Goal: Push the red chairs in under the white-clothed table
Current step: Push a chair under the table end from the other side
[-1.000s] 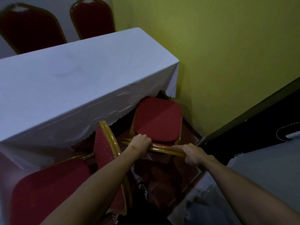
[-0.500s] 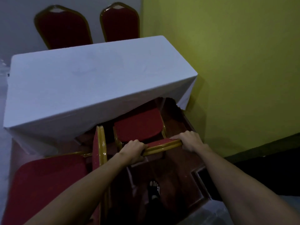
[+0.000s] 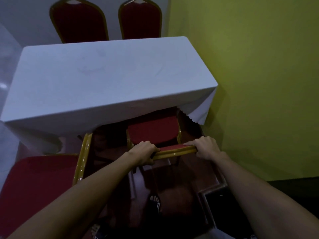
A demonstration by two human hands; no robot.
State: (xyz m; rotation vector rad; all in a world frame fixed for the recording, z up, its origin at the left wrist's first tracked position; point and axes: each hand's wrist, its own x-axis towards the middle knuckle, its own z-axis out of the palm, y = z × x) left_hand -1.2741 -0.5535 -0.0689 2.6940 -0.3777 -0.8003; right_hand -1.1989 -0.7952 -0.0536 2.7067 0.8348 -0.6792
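A red chair with a gold frame (image 3: 153, 131) stands at the near right corner of the white-clothed table (image 3: 107, 80), its seat front tucked under the cloth's edge. My left hand (image 3: 143, 152) and my right hand (image 3: 206, 147) both grip the gold top rail of its backrest (image 3: 174, 150), one at each end. A second red chair (image 3: 34, 183) stands at the lower left, turned sideways, its gold-edged backrest (image 3: 82, 157) close to my left forearm; its seat is outside the table.
Two more red chairs (image 3: 77, 21) (image 3: 140, 19) stand behind the table's far side. A yellow-green wall (image 3: 259, 83) runs close along the right. My foot (image 3: 155, 202) is on the dark wood floor below the chair. A dark step edge (image 3: 222, 204) lies at lower right.
The gripped chair has slid forward, so more of its seat lies beneath the tablecloth. Its backrest has turned square to the table. My view has risen to show the whole table.
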